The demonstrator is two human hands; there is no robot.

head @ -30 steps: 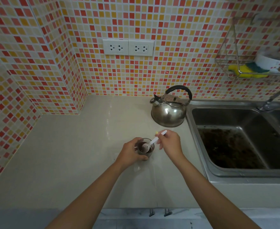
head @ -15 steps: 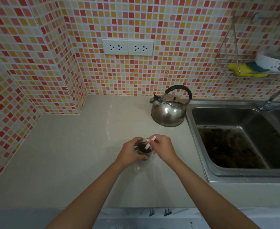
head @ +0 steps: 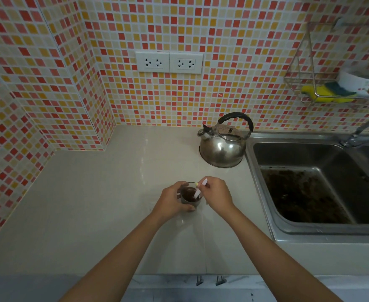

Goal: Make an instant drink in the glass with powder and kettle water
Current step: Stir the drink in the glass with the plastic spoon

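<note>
A small clear glass holding dark brown liquid stands on the beige counter. My left hand wraps around its left side. My right hand pinches a white plastic spoon whose bowl dips into the liquid. A steel kettle with a black handle sits behind the glass, close to the sink's left edge. No powder packet is visible.
A steel sink with a dirty basin lies to the right, its tap at the far right. A wire rack on the tiled wall holds a yellow sponge and a bowl. Two wall sockets sit above the counter.
My right hand has moved left and down toward the glass, bringing the spoon from a tilted reach into the liquid. My left hand has stayed on the glass.
</note>
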